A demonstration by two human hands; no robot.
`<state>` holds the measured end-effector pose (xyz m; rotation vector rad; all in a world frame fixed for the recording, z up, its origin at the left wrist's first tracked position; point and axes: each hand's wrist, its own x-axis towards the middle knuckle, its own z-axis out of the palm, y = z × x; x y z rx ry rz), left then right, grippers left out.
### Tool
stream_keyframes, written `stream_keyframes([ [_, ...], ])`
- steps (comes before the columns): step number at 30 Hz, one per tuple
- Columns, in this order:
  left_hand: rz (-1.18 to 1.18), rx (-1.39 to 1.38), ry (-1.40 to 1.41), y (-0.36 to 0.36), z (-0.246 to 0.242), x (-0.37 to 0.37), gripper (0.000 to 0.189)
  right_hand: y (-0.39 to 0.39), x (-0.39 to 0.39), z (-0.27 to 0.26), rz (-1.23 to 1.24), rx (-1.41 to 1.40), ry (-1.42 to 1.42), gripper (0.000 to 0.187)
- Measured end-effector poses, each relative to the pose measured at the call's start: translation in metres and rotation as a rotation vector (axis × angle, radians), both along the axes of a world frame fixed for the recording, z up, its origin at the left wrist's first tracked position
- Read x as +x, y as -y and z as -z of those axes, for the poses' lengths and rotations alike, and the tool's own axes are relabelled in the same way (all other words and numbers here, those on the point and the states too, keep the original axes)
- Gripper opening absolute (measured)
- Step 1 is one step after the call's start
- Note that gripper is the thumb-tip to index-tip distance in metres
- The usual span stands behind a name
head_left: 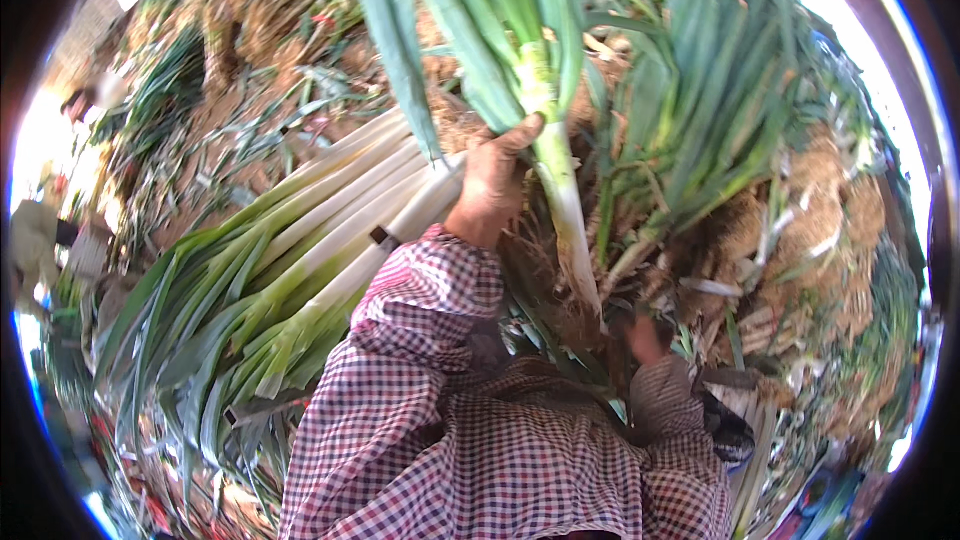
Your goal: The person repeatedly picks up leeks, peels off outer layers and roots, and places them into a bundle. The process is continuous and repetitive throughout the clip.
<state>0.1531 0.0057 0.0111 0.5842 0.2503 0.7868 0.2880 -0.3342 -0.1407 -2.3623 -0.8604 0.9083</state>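
My left hand (495, 184) grips a long leek (559, 187) around its stalk, just below the green leaves. The leaves point away from me, and the soil-browned root end points down toward my body. Close to that root end is my right hand (646, 341), blurred and partly in shadow; whether it holds anything cannot be made out. Left of my left forearm lies a row of leeks (337, 199) with clean white stalks, their green tops fanning toward the lower left. A small dark piece (385, 238) shows against one of those stalks.
A heap of untrimmed leeks (697, 105) with soil on the roots lies to the right. Loose leaves and peelings (315, 101) litter the ground ahead. A dark shoe (724, 427) shows by my right sleeve. Another person (45, 240) is at the far left edge.
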Motion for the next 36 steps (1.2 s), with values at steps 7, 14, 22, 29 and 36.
stream_keyframes([
  [7, 0.136, 0.129, 0.011, 0.04, -0.009, 0.009, 0.037, -0.062, -0.048, -0.07, 0.001, 0.573, 0.052, 0.051],
  [14, 0.126, 0.017, -0.154, 0.049, -0.008, 0.011, 0.035, -0.051, -0.08, -0.067, 0.191, 0.621, -0.25, 0.039],
  [22, 0.21, 0.381, -0.529, 0.049, 0.027, 0.026, 0.032, -0.053, -0.081, -0.091, 0.202, 0.716, -0.098, 0.034],
  [29, 1.122, 1.037, -0.41, 0.155, 0.18, -0.003, 0.051, -0.088, -0.063, -0.174, 0.158, 0.785, -0.122, 0.06],
  [36, 0.568, 0.359, -0.159, 0.077, 0.026, 0.01, 0.086, -0.014, -0.052, -0.156, 0.169, 0.631, -0.516, 0.05],
])
